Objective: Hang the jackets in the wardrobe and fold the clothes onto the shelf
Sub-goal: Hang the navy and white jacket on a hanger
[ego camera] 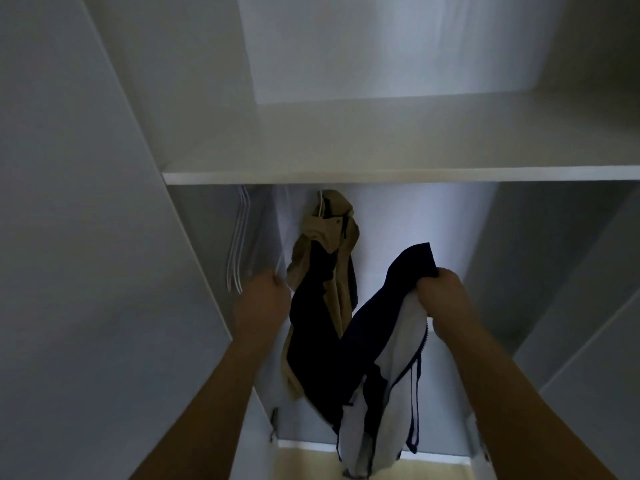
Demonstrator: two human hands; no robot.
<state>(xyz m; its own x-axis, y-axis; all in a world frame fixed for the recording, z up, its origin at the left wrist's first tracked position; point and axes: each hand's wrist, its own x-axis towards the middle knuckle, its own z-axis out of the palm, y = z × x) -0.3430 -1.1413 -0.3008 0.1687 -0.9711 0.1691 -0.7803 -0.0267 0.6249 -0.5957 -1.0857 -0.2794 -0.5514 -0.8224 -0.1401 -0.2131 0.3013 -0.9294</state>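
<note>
A navy and white zip jacket (363,368) hangs down in front of me inside the open wardrobe. My right hand (446,292) grips its dark collar end, held up at the right. My left hand (263,299) is raised at the left beside the jacket, fingers curled round a thin white hanger (280,261); how much of the jacket it holds is hidden. Behind, a tan jacket (332,237) hangs on a white hanger under the shelf. The white shelf (381,174) spans the wardrobe above both hands.
Several bare white hangers (239,244) hang at the left under the shelf. The wardrobe's side walls stand close at left (104,237) and right (554,271). A light wooden floor strip (304,462) shows below the wardrobe's base.
</note>
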